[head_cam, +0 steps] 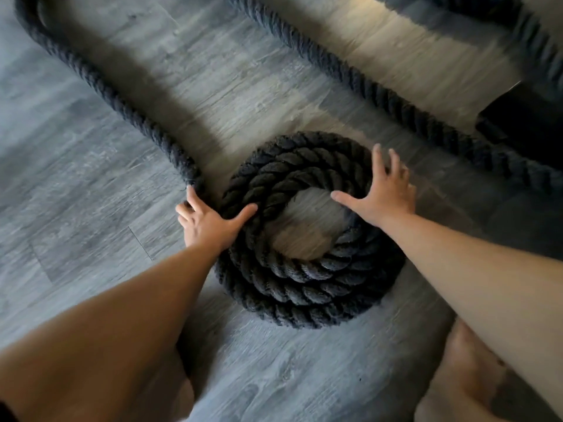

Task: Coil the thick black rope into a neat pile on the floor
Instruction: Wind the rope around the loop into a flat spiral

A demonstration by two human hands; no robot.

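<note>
The thick black rope is partly wound into a round coil (pixel 304 287) of stacked turns on the grey wood floor, with a bare hole in its middle. A loose length (pixel 100 89) runs from the coil's left side up to the top left. My left hand (pixel 210 222) rests on the coil's left edge where this length joins, thumb on the coil and fingers curled around the rope. My right hand (pixel 384 193) lies flat on the coil's right rim with fingers spread, holding nothing.
Another stretch of rope (pixel 374 86) crosses diagonally from top centre to the right edge. A dark block-like object (pixel 527 123) stands at the right. My bare knee or foot (pixel 469 376) is at the bottom right. Grey floor (pixel 76 193) lies to the left.
</note>
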